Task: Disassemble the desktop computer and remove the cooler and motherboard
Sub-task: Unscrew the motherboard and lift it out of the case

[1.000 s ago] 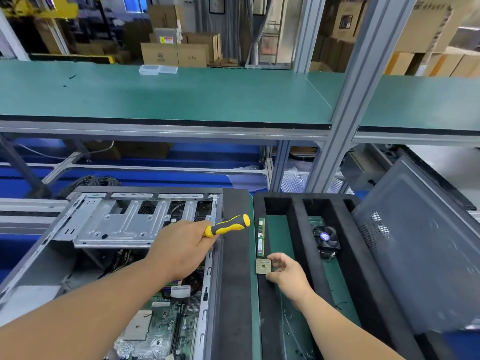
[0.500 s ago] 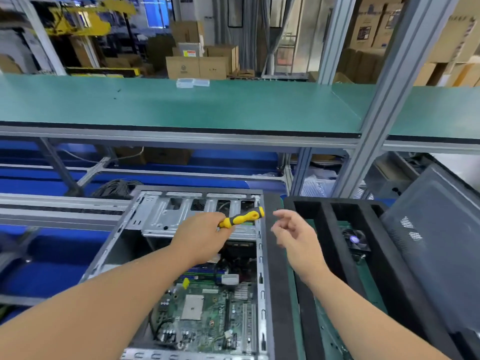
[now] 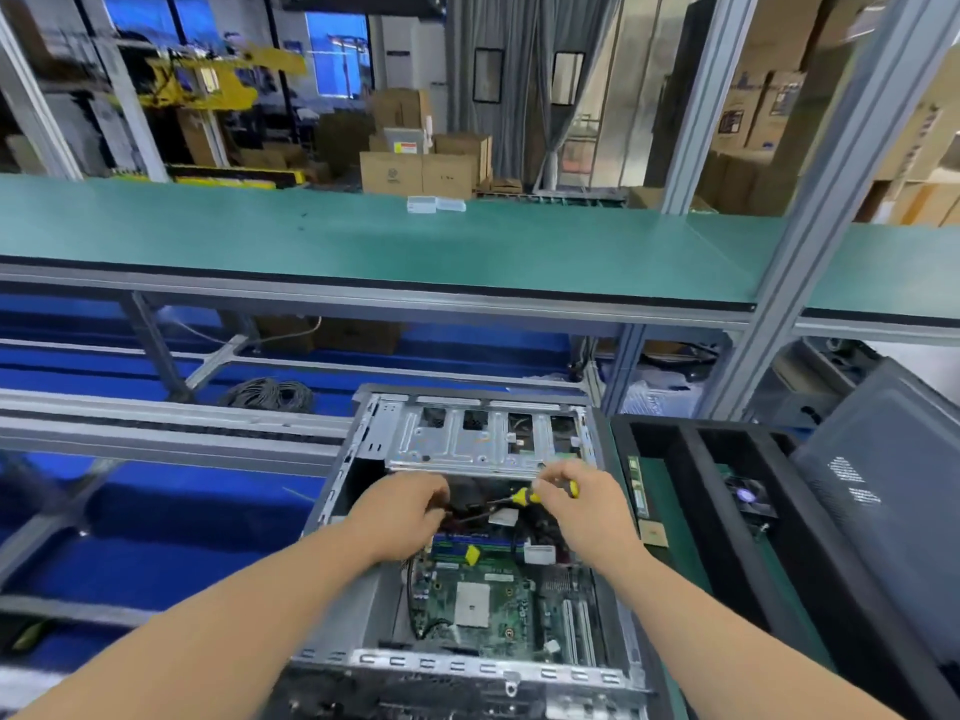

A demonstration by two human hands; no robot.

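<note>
The open computer case [image 3: 337,504] lies in front of me, with the green motherboard [image 3: 498,610] and its bare CPU socket [image 3: 472,602] inside. My right hand [image 3: 587,511] grips the yellow-and-black handle of a screwdriver [image 3: 524,495], whose shaft points left over the dark cables under the metal drive cage [image 3: 483,439]. My left hand [image 3: 405,511] is curled at the shaft's tip among those cables; what its fingers hold is hidden. The cooler [image 3: 748,498] with its fan sits in the black foam tray [image 3: 691,459] to the right.
A RAM stick [image 3: 639,485] and a CPU chip [image 3: 653,532] lie in the tray's left slot. The grey side panel [image 3: 883,511] leans at the far right. A green shelf [image 3: 363,241] on aluminium posts runs above, and a cable coil [image 3: 270,394] lies behind the case.
The screwdriver passed from my left hand to my right. My right hand left the CPU chip in the tray and came over the case. Both hands dropped into the case below the drive cage.
</note>
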